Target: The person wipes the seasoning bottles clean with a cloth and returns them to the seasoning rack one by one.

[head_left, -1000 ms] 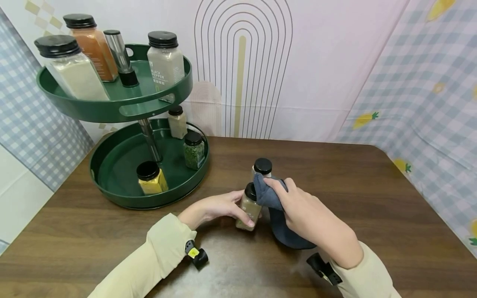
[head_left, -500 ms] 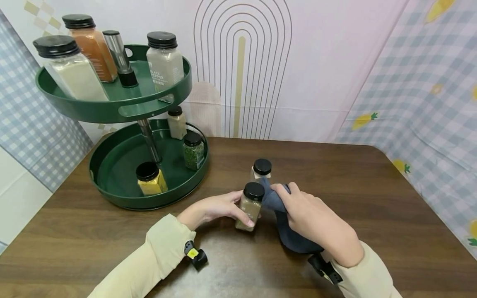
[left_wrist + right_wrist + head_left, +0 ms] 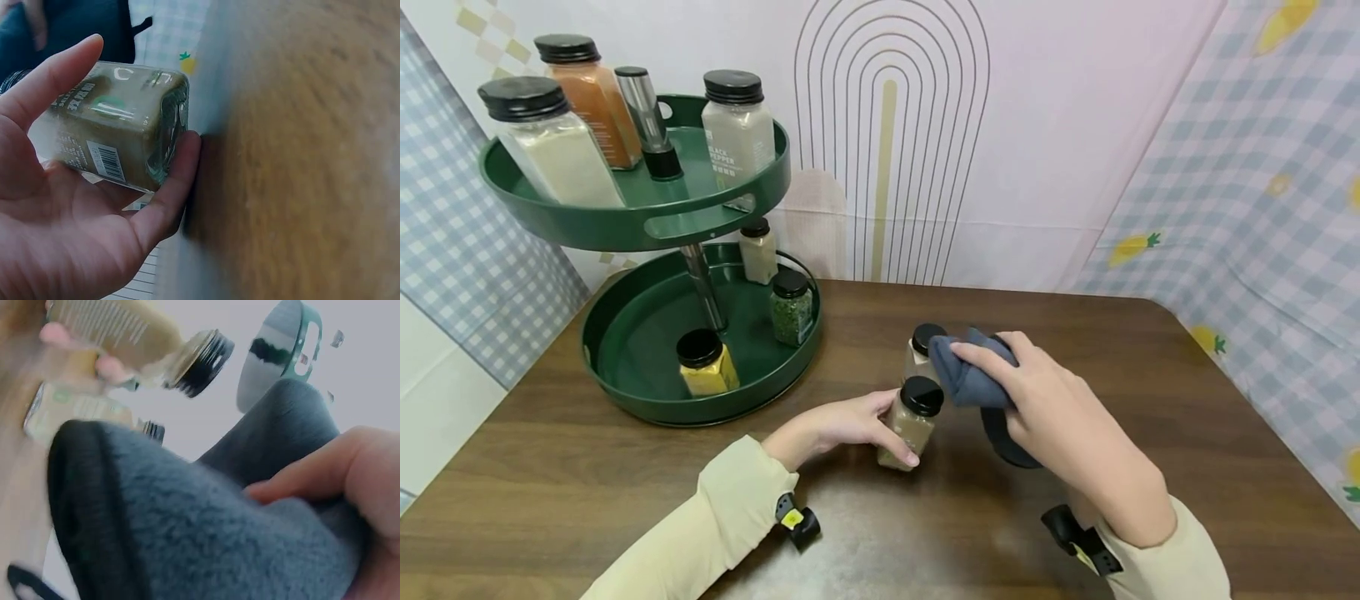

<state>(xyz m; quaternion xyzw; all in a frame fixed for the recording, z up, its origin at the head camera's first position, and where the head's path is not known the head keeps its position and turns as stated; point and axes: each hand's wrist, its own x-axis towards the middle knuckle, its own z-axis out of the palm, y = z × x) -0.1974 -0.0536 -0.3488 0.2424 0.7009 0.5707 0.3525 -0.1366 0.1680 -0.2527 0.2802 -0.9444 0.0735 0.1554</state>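
My left hand grips a square glass spice jar with a black lid and tan powder inside. In the left wrist view, the thumb lies along the side of the jar, and a finger reaches its base close to the wooden table. My right hand holds a bunched blue-grey cloth, raised to the right of the jar's lid. The cloth fills much of the right wrist view, apart from the held jar. A second black-lidded jar stands just behind, partly hidden by cloth and first jar.
At left stands a two-tier green rack. Its upper tray carries large spice jars and a metal cylinder; small jars, one yellow and one green, sit below. A patterned cloth backdrop borders the table.
The cloth has come away from the held jar's lid. My right hand has carried it right and slightly up, and its hanging part has shifted right. The left hand keeps its hold.
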